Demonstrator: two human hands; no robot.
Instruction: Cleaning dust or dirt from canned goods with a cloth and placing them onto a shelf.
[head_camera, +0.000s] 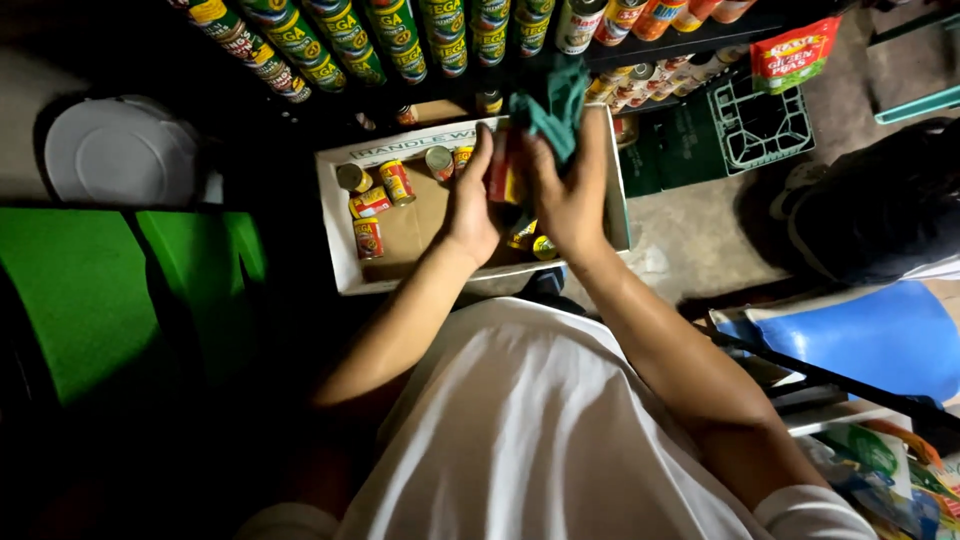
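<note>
My left hand (470, 205) grips a red and yellow can (503, 175) over an open cardboard box (335, 215). My right hand (572, 190) holds a teal cloth (552, 105) pressed against that can. Inside the box lie several more red and yellow cans (383, 195), some on their sides. Both hands hover above the right half of the box.
A dark shelf with rows of green-labelled cans (340, 40) runs along the top. A green crate (745, 130) and a red snack bag (795, 55) are at the upper right. A blue plastic chair (870, 335) stands right, green panels (85, 295) left, a white round lid (120, 150) upper left.
</note>
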